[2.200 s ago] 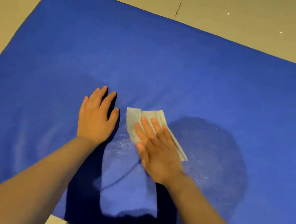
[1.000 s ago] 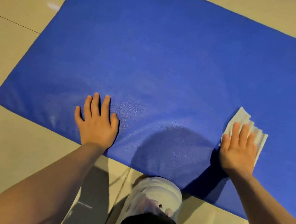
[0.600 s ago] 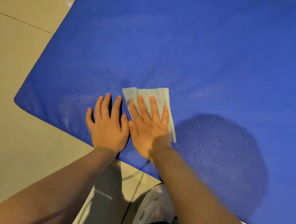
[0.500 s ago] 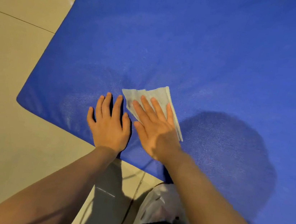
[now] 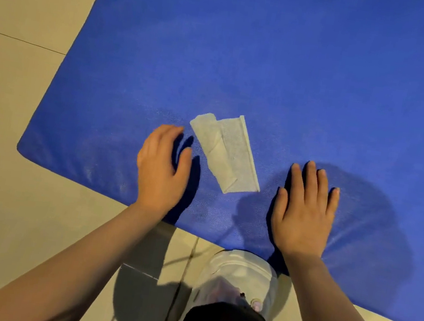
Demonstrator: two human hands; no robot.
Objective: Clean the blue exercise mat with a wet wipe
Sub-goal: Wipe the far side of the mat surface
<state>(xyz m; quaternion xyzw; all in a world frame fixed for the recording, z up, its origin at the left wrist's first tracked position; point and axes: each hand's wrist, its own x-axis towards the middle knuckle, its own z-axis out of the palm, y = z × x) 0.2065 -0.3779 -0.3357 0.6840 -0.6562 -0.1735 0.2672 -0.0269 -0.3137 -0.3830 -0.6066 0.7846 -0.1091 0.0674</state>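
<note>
Lying free: wet wipe on mat | left hand fingers loosely curled, tips hidden | right hand flat, released

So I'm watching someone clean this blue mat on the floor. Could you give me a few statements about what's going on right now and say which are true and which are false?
1. The wet wipe lies on the blue mat with no hand on it. True.
2. The right hand is pressing the wipe down. False: it rests flat on the mat, to the right of the wipe and apart from it.
3. The wipe lies between the two hands. True: the left hand is on its other side.
4. The wipe is spread out as one flat sheet. False: it is folded over on itself.
5. The mat lies on a dark carpet. False: it lies on a pale tiled floor.
</note>
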